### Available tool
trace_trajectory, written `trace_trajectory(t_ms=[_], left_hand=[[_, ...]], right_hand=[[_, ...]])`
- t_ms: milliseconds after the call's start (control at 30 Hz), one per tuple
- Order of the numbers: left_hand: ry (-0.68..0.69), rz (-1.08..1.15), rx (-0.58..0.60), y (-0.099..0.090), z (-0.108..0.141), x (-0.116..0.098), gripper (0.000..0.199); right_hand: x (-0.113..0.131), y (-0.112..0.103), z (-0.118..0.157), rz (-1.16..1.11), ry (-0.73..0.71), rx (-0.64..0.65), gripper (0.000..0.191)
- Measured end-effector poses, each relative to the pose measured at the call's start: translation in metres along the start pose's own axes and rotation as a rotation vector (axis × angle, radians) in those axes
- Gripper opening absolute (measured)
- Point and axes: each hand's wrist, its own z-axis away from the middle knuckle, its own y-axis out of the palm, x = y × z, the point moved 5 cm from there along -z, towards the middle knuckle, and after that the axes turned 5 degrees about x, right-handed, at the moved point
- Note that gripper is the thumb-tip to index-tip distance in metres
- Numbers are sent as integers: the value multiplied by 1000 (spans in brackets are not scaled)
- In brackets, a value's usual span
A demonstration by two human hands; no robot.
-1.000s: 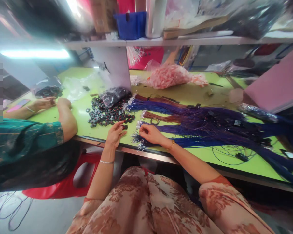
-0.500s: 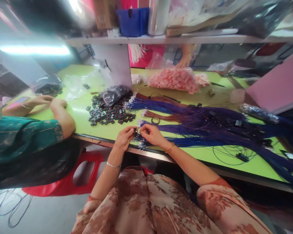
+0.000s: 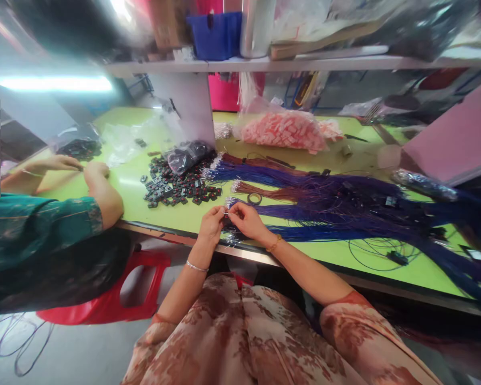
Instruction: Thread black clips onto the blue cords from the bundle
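Over the front edge of the table, my left hand (image 3: 211, 223) pinches a small black connector housing (image 3: 226, 217), mostly hidden by the fingers. Against it, fingertip to fingertip, my right hand (image 3: 246, 220) is closed on what looks like the pale metal tip of a thin wire; its length is hidden. Beneath and beside my hands lie bundles of blue-purple wires (image 3: 304, 233) with silvery terminals at their left ends. A brown wire bundle (image 3: 264, 191) rests behind them. Left of the wires is a loose pile of black connector housings (image 3: 172, 182), some with red marks.
A roll of tape (image 3: 254, 198) sits behind my right hand. Farther back are a bag of pink pieces (image 3: 282, 131) and a shelf (image 3: 240, 66) with a blue bin (image 3: 216, 36). At left, a co-worker's arm (image 3: 104, 190) rests on the table beside a red stool (image 3: 144, 283).
My left hand has moved right and slightly up, closing the gap to my right hand. A third person's hand behind the pink-piece bag has gone from view, and white strands there shifted right.
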Motion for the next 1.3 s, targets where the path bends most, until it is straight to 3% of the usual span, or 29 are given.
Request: trace_trajectory(t_ms=[167, 333, 467, 700, 1033, 1300], left_hand=[[-18, 112, -27, 9, 3, 13, 11], [-71, 244, 49, 23, 10, 15, 21], [-15, 210, 74, 26, 12, 8, 37], [54, 133, 53, 11, 9, -8, 11], [-71, 19, 172, 14, 14, -13, 53], [-103, 133, 193, 15, 11, -2, 23]], right_hand=[[-10, 3, 1, 27, 36, -47, 12], [-14, 4, 1, 5, 33, -61, 13], [-11, -3, 1, -46, 4, -93, 14], [-6, -14, 4, -28, 12, -147, 13], [8, -17, 9, 151, -26, -153, 14], [11, -18, 9, 238, -22, -153, 14]])
